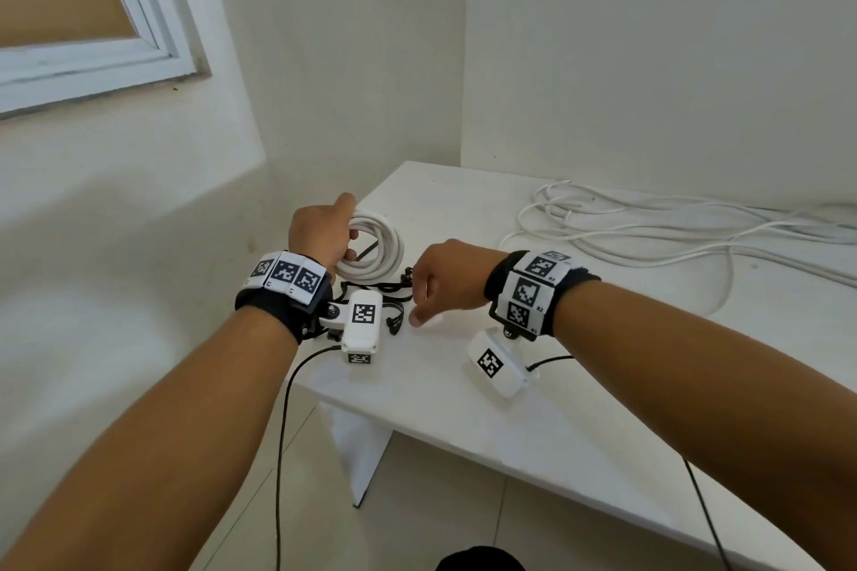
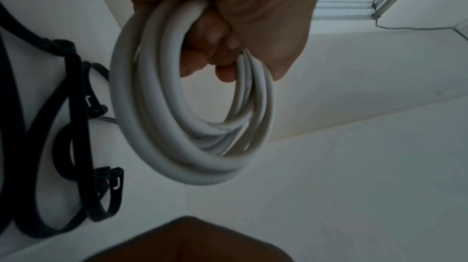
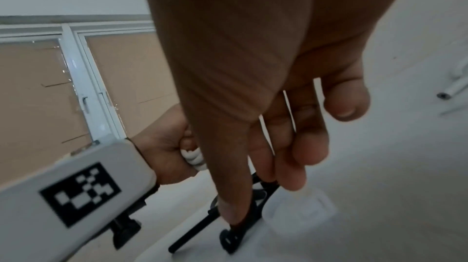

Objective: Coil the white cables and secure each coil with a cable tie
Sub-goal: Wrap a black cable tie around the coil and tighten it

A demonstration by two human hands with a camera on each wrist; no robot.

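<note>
My left hand grips a coil of white cable and holds it upright just above the near-left corner of the white table. In the left wrist view the fingers curl through the coil. A bunch of black cable ties lies on the table right of the coil, also seen as black cable ties. My right hand hovers over them, fingers relaxed and pointing down. In the right wrist view the right hand holds nothing; one fingertip touches the black cable ties.
Loose white cables sprawl over the table's far right, against the wall; one cable end shows in the right wrist view. The table's left edge drops off just beside the coil. A window is in the left wall.
</note>
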